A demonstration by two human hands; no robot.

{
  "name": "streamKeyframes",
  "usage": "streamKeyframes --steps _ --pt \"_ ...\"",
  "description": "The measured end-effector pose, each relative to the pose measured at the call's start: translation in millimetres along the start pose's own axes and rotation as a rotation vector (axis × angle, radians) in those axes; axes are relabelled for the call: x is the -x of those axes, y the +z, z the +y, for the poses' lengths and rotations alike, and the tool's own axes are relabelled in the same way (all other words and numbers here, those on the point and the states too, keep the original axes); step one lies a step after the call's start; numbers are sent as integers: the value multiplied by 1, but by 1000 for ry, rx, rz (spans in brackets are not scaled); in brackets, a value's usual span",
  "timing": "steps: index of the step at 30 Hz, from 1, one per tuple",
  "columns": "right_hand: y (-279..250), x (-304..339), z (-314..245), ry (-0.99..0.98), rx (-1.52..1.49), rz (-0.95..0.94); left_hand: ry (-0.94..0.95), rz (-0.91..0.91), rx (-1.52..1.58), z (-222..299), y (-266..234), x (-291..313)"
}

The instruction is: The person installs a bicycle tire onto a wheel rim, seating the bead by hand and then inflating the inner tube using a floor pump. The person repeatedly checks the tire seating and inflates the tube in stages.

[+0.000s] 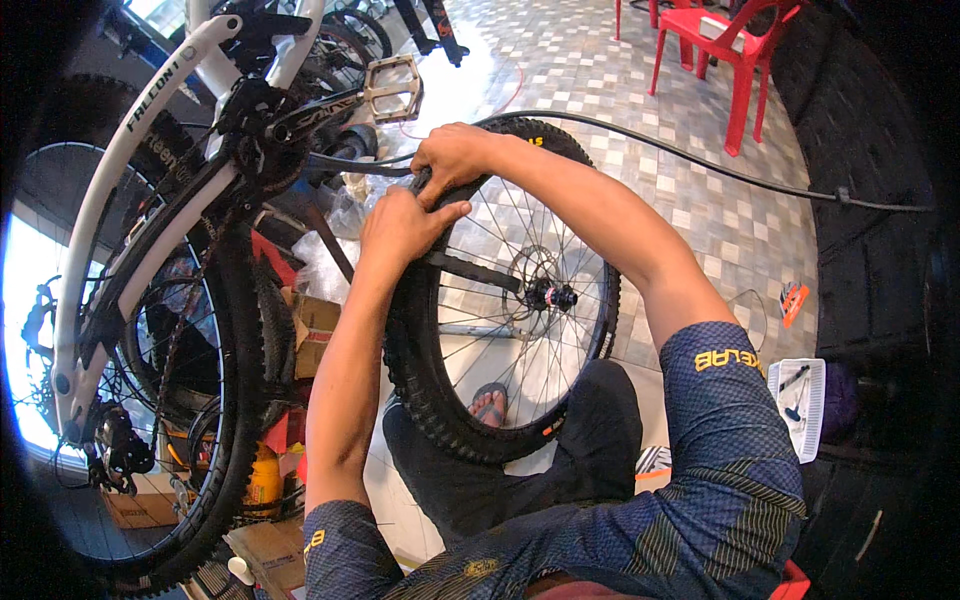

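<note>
One white-framed mountain bike at nine o'clock; remotely I've got the left hand and right hand close together, clamped on the ten-to-eleven o'clock edge of a black-tyred, wire-spoked bicycle wheel, centre view! Red plastic chair, past one o'clock.

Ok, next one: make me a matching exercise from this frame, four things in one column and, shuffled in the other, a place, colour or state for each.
Column one
1. Loose wheel
2. Pedal
3. Chair
4. Tray

Column two
A. Red, standing on the tiled floor at the upper right
B. Pale, on the crank of the white bike
C. White, at the far right, with small dark items in it
D. Left hand and right hand both at its tyre

Pairs: 1-D, 2-B, 3-A, 4-C
</note>
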State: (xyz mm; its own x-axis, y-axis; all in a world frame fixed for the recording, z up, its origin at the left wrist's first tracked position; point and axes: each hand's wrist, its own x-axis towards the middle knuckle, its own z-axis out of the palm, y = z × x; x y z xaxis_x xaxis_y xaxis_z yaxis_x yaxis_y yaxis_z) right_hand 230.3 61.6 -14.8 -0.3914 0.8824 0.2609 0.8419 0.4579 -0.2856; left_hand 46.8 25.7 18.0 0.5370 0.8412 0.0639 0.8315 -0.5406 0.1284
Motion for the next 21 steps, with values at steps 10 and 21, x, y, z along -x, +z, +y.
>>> streamKeyframes --steps 10,21 --pt "29 47 3 -6 -702 881 5 28 314 -53 41 -38" --pt "141 79 -35 499 -747 876 6 40 483 -69 56 -42"
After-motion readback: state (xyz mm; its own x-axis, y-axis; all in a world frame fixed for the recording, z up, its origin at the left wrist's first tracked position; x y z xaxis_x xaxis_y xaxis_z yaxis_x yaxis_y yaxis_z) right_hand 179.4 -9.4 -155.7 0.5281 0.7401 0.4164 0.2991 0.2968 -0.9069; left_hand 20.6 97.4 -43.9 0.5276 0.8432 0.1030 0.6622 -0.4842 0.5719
